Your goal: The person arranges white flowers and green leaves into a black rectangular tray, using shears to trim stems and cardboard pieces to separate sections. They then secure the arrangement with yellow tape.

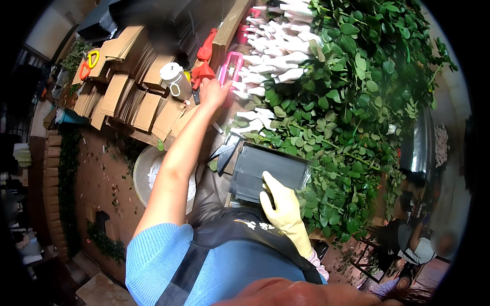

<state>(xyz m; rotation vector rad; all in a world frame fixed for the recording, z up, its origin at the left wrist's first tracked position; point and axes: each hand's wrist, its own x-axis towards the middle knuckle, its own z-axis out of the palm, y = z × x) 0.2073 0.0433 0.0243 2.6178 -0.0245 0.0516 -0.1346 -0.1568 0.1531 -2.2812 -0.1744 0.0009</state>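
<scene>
My left hand [213,93], bare, reaches out over the far bench. Its thumb stands apart from the fingers, beside a pink plastic frame [232,69] and a red object [204,70]; I see nothing held in it, though the fingertips are partly hidden. In a pale yellow rubber glove, my right hand [282,203] lies with fingers stretched on a dark grey flat sheet or stack [260,166] in front of me. Black-handled scissors or shears [224,154] lie at its left edge. Beyond are leafy flower stems [326,132] with white net sleeves [278,64] on their heads.
Stacks of folded cardboard [115,97] fill the bench at far left, with a lidded grey cup [177,81] beside them. A round pale bin [145,176] stands below my left arm. Another person [421,250] is at the lower right.
</scene>
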